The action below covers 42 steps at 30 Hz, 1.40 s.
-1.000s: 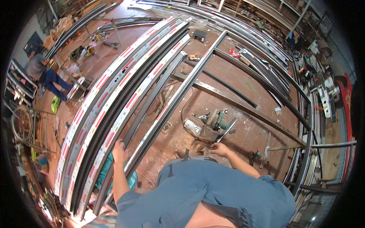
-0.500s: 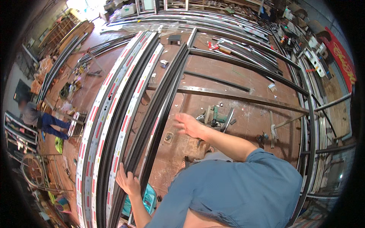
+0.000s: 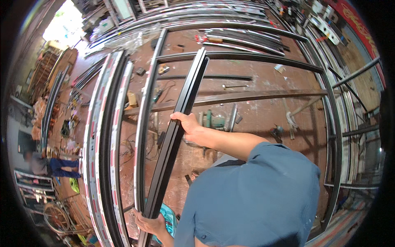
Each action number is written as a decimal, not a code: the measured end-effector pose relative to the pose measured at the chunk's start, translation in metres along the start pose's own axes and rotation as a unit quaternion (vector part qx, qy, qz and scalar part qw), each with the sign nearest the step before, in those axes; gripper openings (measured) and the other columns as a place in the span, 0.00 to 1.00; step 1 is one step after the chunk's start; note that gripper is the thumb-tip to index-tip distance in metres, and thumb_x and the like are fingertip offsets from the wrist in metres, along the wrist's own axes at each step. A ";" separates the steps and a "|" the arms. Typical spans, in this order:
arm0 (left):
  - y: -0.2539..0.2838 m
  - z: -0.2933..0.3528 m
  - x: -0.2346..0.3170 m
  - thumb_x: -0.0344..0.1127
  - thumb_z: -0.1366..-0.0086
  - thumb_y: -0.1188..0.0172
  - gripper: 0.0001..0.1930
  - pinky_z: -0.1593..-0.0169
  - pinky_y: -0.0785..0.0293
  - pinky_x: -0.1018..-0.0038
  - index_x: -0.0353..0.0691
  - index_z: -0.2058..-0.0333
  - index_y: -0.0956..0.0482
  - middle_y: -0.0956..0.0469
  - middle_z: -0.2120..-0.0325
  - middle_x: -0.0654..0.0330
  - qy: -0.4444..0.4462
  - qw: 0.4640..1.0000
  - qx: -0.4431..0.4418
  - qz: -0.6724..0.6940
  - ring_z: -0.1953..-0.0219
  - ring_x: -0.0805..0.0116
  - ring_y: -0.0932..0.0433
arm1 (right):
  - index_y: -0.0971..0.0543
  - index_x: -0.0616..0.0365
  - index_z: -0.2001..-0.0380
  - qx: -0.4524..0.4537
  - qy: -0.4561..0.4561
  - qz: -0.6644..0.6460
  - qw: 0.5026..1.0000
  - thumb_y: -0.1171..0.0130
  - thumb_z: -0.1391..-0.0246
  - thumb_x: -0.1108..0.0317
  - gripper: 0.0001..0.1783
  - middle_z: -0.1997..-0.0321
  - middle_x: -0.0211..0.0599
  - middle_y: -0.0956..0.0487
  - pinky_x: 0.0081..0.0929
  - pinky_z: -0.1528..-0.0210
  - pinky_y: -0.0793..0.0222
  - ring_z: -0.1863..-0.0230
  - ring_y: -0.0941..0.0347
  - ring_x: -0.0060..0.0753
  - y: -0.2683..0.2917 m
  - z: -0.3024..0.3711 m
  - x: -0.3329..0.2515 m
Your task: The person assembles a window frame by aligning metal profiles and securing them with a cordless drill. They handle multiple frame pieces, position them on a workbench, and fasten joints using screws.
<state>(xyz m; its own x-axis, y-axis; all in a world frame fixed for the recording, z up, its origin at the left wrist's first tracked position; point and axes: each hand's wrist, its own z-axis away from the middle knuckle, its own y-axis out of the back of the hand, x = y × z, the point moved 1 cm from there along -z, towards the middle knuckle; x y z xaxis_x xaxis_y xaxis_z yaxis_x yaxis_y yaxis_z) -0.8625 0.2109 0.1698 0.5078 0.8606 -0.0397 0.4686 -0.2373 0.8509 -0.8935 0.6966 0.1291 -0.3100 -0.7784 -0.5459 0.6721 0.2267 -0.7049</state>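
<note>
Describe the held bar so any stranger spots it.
Find the big rectangular metal frame. Near its left side slants a long dark bar, left hand low, right hand higher. Unlike the red-and-white lengths farther left, it is held.

The long bar (image 3: 168, 164) is black, the shirt (image 3: 255, 193) blue, the floor (image 3: 263, 127) reddish brown, the side strips (image 3: 115, 156) white with red patches

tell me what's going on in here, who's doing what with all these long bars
A person in a blue shirt is holding a long dark bar at a slant, the right hand gripping it farther up and the left hand near its lower end. A large dark frame lies behind it, with wrapped bars to the left. Another person is at the far left.
</note>
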 end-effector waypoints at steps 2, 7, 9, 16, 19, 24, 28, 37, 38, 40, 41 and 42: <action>0.016 0.017 0.046 0.34 0.64 0.24 0.43 0.30 0.36 0.40 0.43 0.42 0.26 0.22 0.45 0.46 0.121 0.986 -0.106 -0.037 0.39 0.38 0.25 | 0.14 0.60 0.65 0.003 -0.029 -0.029 0.999 0.24 0.45 0.64 0.12 0.68 0.38 0.14 0.46 0.61 0.12 0.68 0.14 0.39 0.040 0.005 -0.032; 0.046 0.047 0.136 0.40 0.67 0.16 0.49 0.27 0.36 0.39 0.40 0.39 0.24 0.18 0.55 0.45 0.063 0.965 -0.255 -0.006 0.43 0.35 0.23 | 0.16 0.59 0.61 -0.005 -0.075 -0.077 0.994 0.26 0.41 0.60 0.14 0.64 0.44 0.13 0.55 0.57 0.09 0.62 0.10 0.47 0.142 0.021 -0.106; 0.064 0.043 0.190 0.39 0.64 0.09 0.51 0.34 0.25 0.47 0.33 0.38 0.23 0.16 0.54 0.40 0.150 0.929 -0.336 0.045 0.46 0.33 0.19 | 0.16 0.59 0.59 0.023 -0.071 -0.050 0.996 0.27 0.40 0.60 0.14 0.64 0.43 0.14 0.55 0.57 0.09 0.62 0.10 0.46 0.176 0.025 -0.128; 0.043 0.160 0.265 0.41 0.60 0.08 0.40 0.45 0.19 0.48 0.28 0.50 0.17 0.15 0.57 0.35 0.119 0.877 -0.423 0.193 0.52 0.31 0.16 | 0.32 0.68 0.39 0.139 0.059 0.188 0.970 0.18 0.44 0.61 0.40 0.45 0.52 0.17 0.42 0.44 0.14 0.45 0.15 0.43 0.285 0.056 -0.169; 0.057 0.188 0.309 0.42 0.56 0.09 0.37 0.48 0.17 0.48 0.29 0.51 0.17 0.13 0.61 0.36 0.135 0.861 -0.430 0.234 0.54 0.32 0.13 | 0.31 0.68 0.40 0.127 0.071 0.278 0.950 0.16 0.46 0.60 0.41 0.46 0.52 0.17 0.43 0.44 0.15 0.46 0.15 0.43 0.322 0.078 -0.176; 0.074 0.243 0.351 0.41 0.54 0.08 0.35 0.50 0.15 0.51 0.30 0.52 0.17 0.11 0.60 0.37 0.181 0.824 -0.463 0.272 0.55 0.36 0.10 | 0.30 0.70 0.38 0.104 0.096 0.373 0.917 0.13 0.50 0.57 0.47 0.42 0.54 0.17 0.42 0.39 0.18 0.42 0.16 0.45 0.370 0.131 -0.170; 0.118 0.264 0.382 0.40 0.54 0.08 0.35 0.48 0.14 0.52 0.30 0.51 0.16 0.10 0.60 0.37 0.220 0.817 -0.465 0.262 0.54 0.37 0.09 | 0.30 0.73 0.39 0.058 0.032 0.367 0.928 0.13 0.49 0.54 0.48 0.42 0.57 0.16 0.43 0.40 0.17 0.43 0.15 0.45 0.402 0.138 -0.176; 0.126 0.294 0.404 0.40 0.53 0.10 0.34 0.49 0.14 0.53 0.29 0.50 0.15 0.09 0.60 0.36 0.222 0.818 -0.467 0.251 0.54 0.37 0.08 | 0.20 0.62 0.43 0.049 -0.005 0.349 0.936 0.15 0.44 0.60 0.32 0.46 0.44 0.12 0.40 0.45 0.15 0.48 0.14 0.35 0.406 0.152 -0.207; 0.119 0.288 0.413 0.41 0.53 0.10 0.34 0.50 0.14 0.53 0.29 0.51 0.15 0.09 0.60 0.35 0.221 0.811 -0.469 0.270 0.55 0.37 0.08 | 0.21 0.62 0.42 0.071 0.027 0.336 0.939 0.15 0.44 0.60 0.33 0.47 0.44 0.12 0.41 0.47 0.14 0.48 0.14 0.36 0.430 0.123 -0.213; 0.124 0.289 0.419 0.41 0.53 0.10 0.34 0.50 0.14 0.54 0.29 0.51 0.15 0.10 0.60 0.35 0.250 0.809 -0.464 0.262 0.55 0.37 0.08 | 0.25 0.62 0.38 0.096 0.006 0.308 0.947 0.15 0.44 0.61 0.37 0.48 0.45 0.13 0.44 0.52 0.12 0.50 0.13 0.38 0.399 0.123 -0.239; 0.103 0.273 0.436 0.41 0.54 0.10 0.34 0.50 0.14 0.54 0.29 0.52 0.15 0.10 0.60 0.34 0.213 0.806 -0.479 0.276 0.55 0.37 0.08 | 0.27 0.66 0.38 0.157 0.145 0.370 0.904 0.15 0.44 0.58 0.40 0.48 0.48 0.14 0.46 0.52 0.11 0.51 0.13 0.41 0.461 0.059 -0.255; 0.106 0.272 0.437 0.41 0.54 0.10 0.34 0.50 0.14 0.54 0.29 0.52 0.16 0.10 0.60 0.34 0.223 0.809 -0.479 0.257 0.55 0.38 0.08 | 0.27 0.71 0.38 0.167 0.113 0.383 0.901 0.13 0.47 0.52 0.46 0.44 0.55 0.14 0.46 0.46 0.13 0.47 0.13 0.46 0.446 0.050 -0.263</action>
<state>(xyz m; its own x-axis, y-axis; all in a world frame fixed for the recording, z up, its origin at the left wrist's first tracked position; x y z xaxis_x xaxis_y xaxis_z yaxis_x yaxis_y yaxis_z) -0.3942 0.4393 0.1002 0.0459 0.8872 0.4591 -0.6049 -0.3410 0.7195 -0.4780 0.9729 -0.0193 0.2270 -0.3205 -0.9197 0.9006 0.4284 0.0730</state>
